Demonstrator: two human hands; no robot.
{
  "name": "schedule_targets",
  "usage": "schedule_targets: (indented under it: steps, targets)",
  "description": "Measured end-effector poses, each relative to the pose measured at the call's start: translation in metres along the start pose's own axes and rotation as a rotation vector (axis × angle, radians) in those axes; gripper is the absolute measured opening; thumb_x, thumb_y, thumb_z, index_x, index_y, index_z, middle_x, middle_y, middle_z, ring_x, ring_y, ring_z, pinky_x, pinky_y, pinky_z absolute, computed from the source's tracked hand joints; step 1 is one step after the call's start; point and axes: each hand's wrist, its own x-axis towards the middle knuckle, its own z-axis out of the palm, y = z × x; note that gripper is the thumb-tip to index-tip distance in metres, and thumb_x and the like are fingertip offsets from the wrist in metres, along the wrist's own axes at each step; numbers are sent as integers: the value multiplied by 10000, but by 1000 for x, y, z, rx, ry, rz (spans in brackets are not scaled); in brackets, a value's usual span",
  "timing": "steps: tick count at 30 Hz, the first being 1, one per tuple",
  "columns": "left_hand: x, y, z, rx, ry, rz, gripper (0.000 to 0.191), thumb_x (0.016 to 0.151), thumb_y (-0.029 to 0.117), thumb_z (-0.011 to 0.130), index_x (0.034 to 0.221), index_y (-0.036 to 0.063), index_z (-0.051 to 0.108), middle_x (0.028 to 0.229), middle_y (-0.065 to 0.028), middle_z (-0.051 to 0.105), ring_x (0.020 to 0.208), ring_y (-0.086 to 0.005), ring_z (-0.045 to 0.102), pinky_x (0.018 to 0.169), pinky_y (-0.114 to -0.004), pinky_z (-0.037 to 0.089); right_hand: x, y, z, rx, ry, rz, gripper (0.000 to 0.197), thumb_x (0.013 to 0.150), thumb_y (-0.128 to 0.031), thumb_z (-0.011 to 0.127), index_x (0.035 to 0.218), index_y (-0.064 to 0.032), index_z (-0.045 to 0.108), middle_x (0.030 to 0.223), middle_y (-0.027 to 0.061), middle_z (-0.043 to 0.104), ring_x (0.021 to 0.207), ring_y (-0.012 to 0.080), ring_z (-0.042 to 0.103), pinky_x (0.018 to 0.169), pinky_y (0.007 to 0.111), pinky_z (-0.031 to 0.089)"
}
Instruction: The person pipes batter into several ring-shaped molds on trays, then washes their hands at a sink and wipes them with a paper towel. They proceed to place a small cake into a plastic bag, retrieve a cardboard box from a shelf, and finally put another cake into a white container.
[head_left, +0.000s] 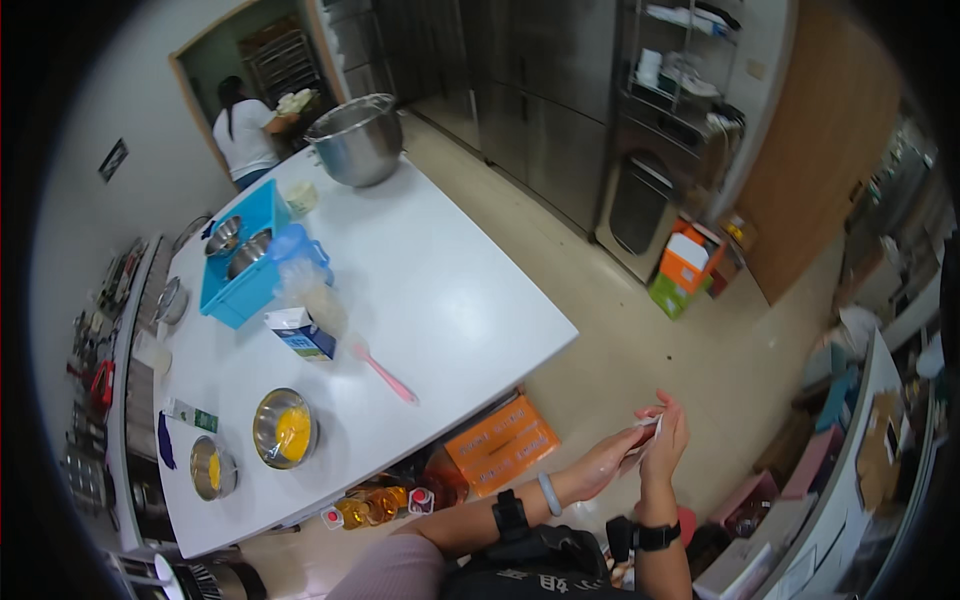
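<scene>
Both hands are off the table's right corner, above the floor. My left hand (609, 459), with a pale bangle at the wrist, and my right hand (664, 442) press a thin white tissue or cloth (636, 454) between their palms. On the white table (465, 300), a pink-handled spatula (386, 375) lies nearest to them. A blue and white carton (301, 334) lies beside a clear plastic bag (311, 289). Toward the near left edge, a larger steel bowl (285, 429) and a smaller steel bowl (214, 469) hold yellow egg-like contents.
A blue bin (247, 296) with steel bowls and a big steel mixing bowl (358, 142) stand on the table. Oil bottles (375, 506) and an orange box (502, 442) sit below its edge. A person in white (244, 131) stands at the doorway. Shelving curves along the right.
</scene>
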Motion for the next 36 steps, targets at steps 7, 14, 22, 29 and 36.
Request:
schedule_targets:
  steps: [7, 14, 22, 29, 36]
  targets:
    - [45, 31, -18, 1, 131, 275, 217, 886, 252, 479, 1012, 93, 557, 917, -6, 596, 792, -105, 552, 679, -241, 464, 48, -32, 20, 20, -408, -93, 855, 820, -677, 121, 1383, -34, 138, 1427, 130, 188, 1309, 254, 172, 1065, 379, 51]
    - [47, 64, 67, 662, 71, 421, 257, 826, 6, 456, 1063, -48, 539, 1029, -114, 602, 945, -171, 569, 828, -275, 427, 137, -130, -28, 444, -152, -809, 793, 843, -639, 123, 1330, -32, 275, 1344, 153, 336, 1220, 278, 331, 1028, 411, 144]
    - [107, 31, 145, 1138, -477, 611, 375, 688, -143, 389, 997, -48, 579, 1125, -205, 548, 947, -331, 582, 814, -350, 462, 194, -151, -107, 467, -75, -956, 735, 864, -595, 157, 1300, -25, 317, 1295, 152, 391, 1168, 265, 378, 997, 399, 188]
    - [146, 28, 135, 1522, -143, 541, 419, 561, -146, 475, 947, -2, 548, 1179, -140, 534, 958, -319, 571, 774, -348, 483, 239, -155, -140, 468, -3, -839, 717, 866, -590, 162, 1287, -37, 339, 1258, 152, 434, 1121, 256, 420, 964, 392, 216]
    - [193, 35, 108, 1327, 9, 583, 300, 685, -116, 476, 969, -66, 557, 1063, -167, 568, 968, -307, 555, 814, -339, 461, 273, -133, -127, 357, 93, -716, 504, 892, -345, 349, 1214, 41, 385, 1137, 186, 510, 1071, 278, 472, 953, 404, 302]
